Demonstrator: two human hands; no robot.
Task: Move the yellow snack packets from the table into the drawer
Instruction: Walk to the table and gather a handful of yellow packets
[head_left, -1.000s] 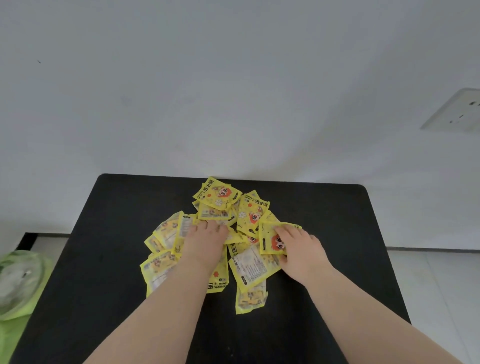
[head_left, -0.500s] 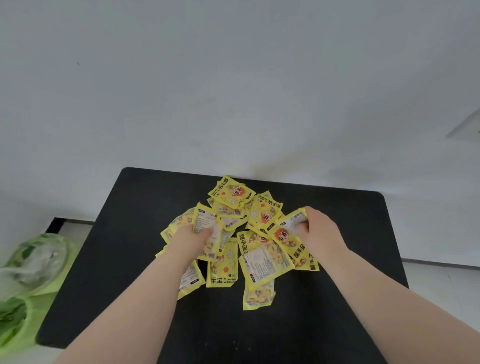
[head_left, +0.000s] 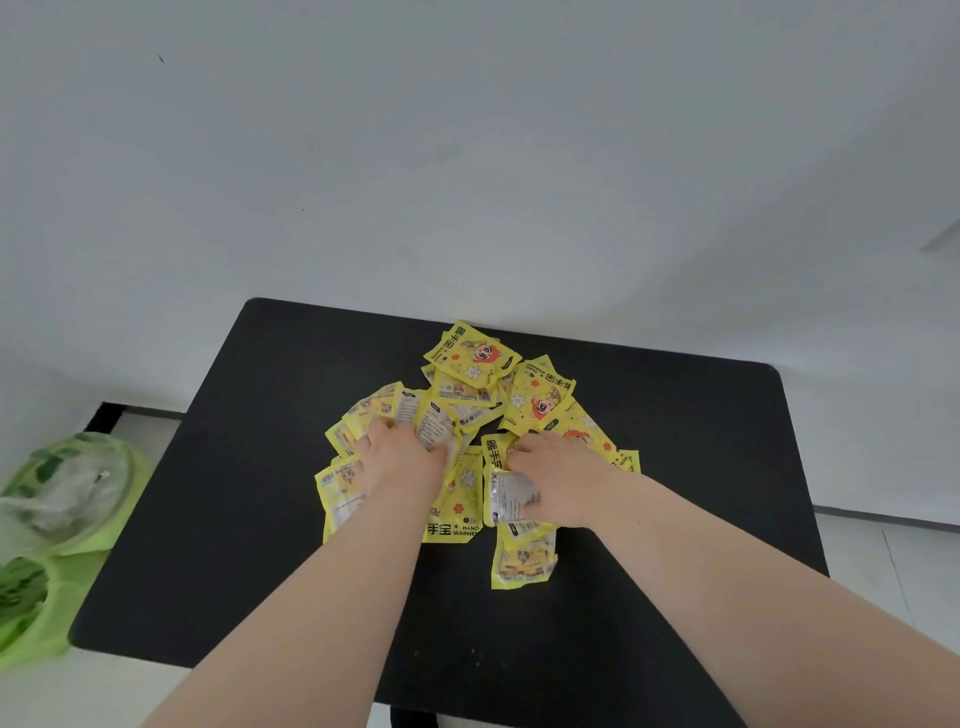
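Yellow snack packets (head_left: 470, 358) lie flat in a loose overlapping heap, mid-worktop (head_left: 249, 493); long axes point every way. Left hand (head_left: 402, 462): fingers curled, clamped on packets at the heap's left. Right hand (head_left: 563, 480): fingers curled round one white-backed packet (head_left: 511, 493) at the heap's near edge.
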